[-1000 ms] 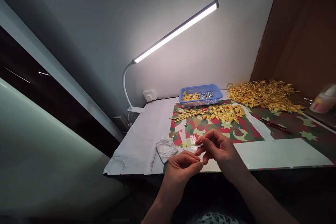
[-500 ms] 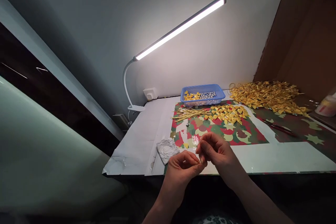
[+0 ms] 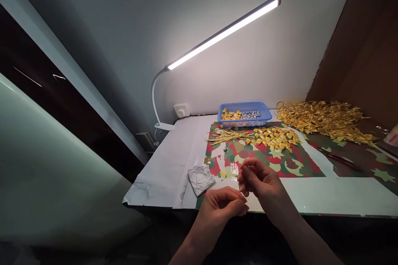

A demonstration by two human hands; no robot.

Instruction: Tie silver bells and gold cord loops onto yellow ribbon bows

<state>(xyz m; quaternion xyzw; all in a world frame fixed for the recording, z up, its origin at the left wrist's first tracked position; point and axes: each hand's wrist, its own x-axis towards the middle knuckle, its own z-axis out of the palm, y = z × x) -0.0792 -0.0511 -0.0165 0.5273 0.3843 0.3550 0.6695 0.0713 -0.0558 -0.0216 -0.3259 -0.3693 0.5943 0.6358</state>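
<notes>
Just over the table's front edge, my left hand (image 3: 221, 208) is closed in a pinch, thumb against fingers. What it pinches, if anything, is too small to make out. Close by on the right and a little higher, my right hand (image 3: 259, 180) is also pinched; its hold is hidden too. Beyond the hands lie a pile of folded yellow ribbon pieces (image 3: 276, 137) and a bundle of thin yellow strips (image 3: 228, 136), both on a red and green patterned sheet (image 3: 248, 157). One small silver bell or bead (image 3: 225, 149) lies in front of the strips.
A blue plastic basket (image 3: 222, 122) with yellow pieces and silver beads stands at the back. Right of it is a large heap of yellow ribbon items (image 3: 323, 120). Dark tweezers (image 3: 340, 159) lie at the right, crumpled white paper (image 3: 200, 179) at the left. A lit lamp (image 3: 224, 31) hangs above.
My hands have drawn slightly apart; the fingertips that met before now have a small gap. The whole view has shifted a little.
</notes>
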